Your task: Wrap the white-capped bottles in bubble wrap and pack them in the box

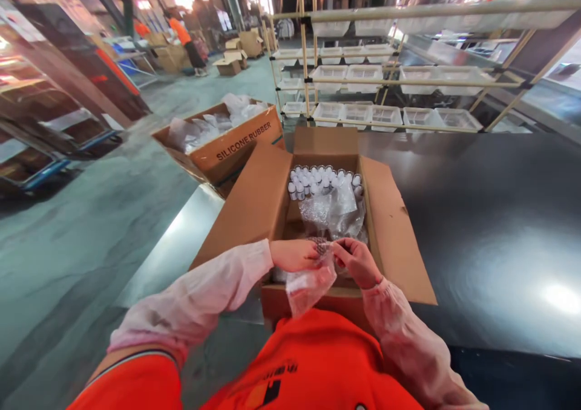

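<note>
An open cardboard box stands in front of me with its flaps folded out. Several white-capped bottles stand in rows at its far end, and clear bubble bags lie beside and in front of them. Over the near part of the box, my left hand is closed on a clear bubble bag that hangs down toward my body. My right hand pinches the upper edge of the same bag, close to the left fingers. Whether anything is inside this bag cannot be made out.
A second carton full of clear bags sits tilted at the back left. Behind the dark tabletop rises a pipe rack with white baskets. A person in orange stands far off at the left.
</note>
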Demonstrator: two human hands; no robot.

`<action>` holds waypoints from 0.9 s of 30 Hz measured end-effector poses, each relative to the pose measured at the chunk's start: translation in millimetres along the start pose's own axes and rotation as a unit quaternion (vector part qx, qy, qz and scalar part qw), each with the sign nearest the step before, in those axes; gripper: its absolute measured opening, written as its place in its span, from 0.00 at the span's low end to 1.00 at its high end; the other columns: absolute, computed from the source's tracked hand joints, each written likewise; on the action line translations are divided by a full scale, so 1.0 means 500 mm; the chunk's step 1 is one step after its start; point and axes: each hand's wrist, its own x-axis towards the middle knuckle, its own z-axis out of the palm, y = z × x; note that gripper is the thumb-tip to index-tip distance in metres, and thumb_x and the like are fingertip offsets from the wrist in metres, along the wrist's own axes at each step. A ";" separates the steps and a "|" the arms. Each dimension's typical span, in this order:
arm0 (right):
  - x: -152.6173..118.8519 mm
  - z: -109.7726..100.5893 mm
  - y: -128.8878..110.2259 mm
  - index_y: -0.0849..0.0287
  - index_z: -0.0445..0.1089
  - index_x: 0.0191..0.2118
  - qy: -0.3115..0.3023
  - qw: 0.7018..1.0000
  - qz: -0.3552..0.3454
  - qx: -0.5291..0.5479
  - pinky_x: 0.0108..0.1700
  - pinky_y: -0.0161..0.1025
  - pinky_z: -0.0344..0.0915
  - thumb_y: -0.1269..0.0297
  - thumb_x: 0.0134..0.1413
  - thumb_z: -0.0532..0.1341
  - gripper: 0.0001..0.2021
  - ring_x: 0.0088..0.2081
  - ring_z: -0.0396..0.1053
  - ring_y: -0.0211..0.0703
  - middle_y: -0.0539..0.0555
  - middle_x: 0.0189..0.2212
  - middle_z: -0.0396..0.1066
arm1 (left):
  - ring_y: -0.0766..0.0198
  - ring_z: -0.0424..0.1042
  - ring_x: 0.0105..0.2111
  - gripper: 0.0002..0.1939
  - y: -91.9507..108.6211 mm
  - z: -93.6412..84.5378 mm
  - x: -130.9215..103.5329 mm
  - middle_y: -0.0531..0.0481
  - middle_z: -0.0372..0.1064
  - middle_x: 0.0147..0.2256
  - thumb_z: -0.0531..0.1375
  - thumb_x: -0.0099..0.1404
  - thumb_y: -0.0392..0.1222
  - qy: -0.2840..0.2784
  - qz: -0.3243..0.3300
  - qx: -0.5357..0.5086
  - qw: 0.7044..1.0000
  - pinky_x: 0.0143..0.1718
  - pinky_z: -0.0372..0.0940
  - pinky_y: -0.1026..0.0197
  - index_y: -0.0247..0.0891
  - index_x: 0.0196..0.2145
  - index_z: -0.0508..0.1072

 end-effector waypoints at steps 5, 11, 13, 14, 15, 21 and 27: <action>0.001 -0.019 -0.016 0.62 0.67 0.25 0.009 1.000 -0.019 0.015 0.20 0.32 0.50 0.46 0.37 0.65 0.21 0.17 0.54 0.30 0.45 0.14 0.60 | 0.69 0.56 0.22 0.29 -0.012 0.005 -0.007 0.50 0.64 0.22 0.46 0.64 0.60 -0.017 -0.098 -0.253 0.962 0.25 0.54 0.64 0.32 0.24 0.70; -0.018 -0.041 -0.025 0.62 0.67 0.26 0.035 0.999 -0.018 0.019 0.20 0.32 0.51 0.44 0.37 0.67 0.23 0.18 0.55 0.31 0.46 0.14 0.61 | 0.66 0.62 0.24 0.26 0.061 0.007 -0.022 0.49 0.67 0.24 0.52 0.59 0.62 0.090 -0.073 0.034 0.993 0.26 0.52 0.63 0.34 0.28 0.73; -0.024 -0.035 -0.023 0.62 0.67 0.27 0.044 0.998 -0.025 0.022 0.20 0.32 0.51 0.45 0.37 0.67 0.22 0.18 0.55 0.31 0.46 0.15 0.61 | 0.63 0.66 0.25 0.17 0.084 0.011 -0.019 0.49 0.70 0.26 0.58 0.55 0.54 0.072 -0.087 0.178 0.977 0.26 0.52 0.63 0.38 0.33 0.75; -0.026 -0.029 -0.021 0.62 0.68 0.27 0.043 0.998 -0.028 0.020 0.21 0.32 0.51 0.45 0.38 0.66 0.22 0.18 0.55 0.31 0.46 0.15 0.61 | 0.61 0.67 0.26 0.15 0.092 0.014 -0.016 0.48 0.71 0.27 0.58 0.54 0.51 0.057 -0.098 0.228 0.967 0.25 0.52 0.62 0.39 0.34 0.76; -0.027 -0.023 -0.019 0.62 0.68 0.27 0.037 0.999 -0.030 0.015 0.21 0.32 0.51 0.45 0.39 0.66 0.22 0.18 0.55 0.31 0.46 0.15 0.61 | 0.59 0.69 0.27 0.15 0.096 0.018 -0.011 0.47 0.73 0.28 0.58 0.53 0.49 0.037 -0.111 0.259 0.959 0.25 0.52 0.62 0.40 0.36 0.76; -0.011 -0.031 0.018 0.61 0.68 0.30 -0.031 0.996 -0.071 -0.033 0.27 0.34 0.59 0.44 0.46 0.63 0.21 0.24 0.60 0.35 0.50 0.22 0.65 | 0.58 0.71 0.30 0.15 0.070 0.009 0.017 0.44 0.76 0.33 0.54 0.61 0.43 -0.040 -0.166 0.225 0.959 0.28 0.56 0.62 0.39 0.38 0.79; 0.022 -0.070 0.053 0.59 0.68 0.40 -0.168 0.981 -0.086 -0.047 0.44 0.43 0.65 0.52 0.20 0.76 0.34 0.41 0.66 0.47 0.53 0.36 0.69 | 0.69 0.66 0.25 0.14 0.078 -0.069 0.010 0.52 0.73 0.25 0.63 0.57 0.45 0.067 -0.048 -0.001 0.997 0.26 0.55 0.67 0.33 0.37 0.80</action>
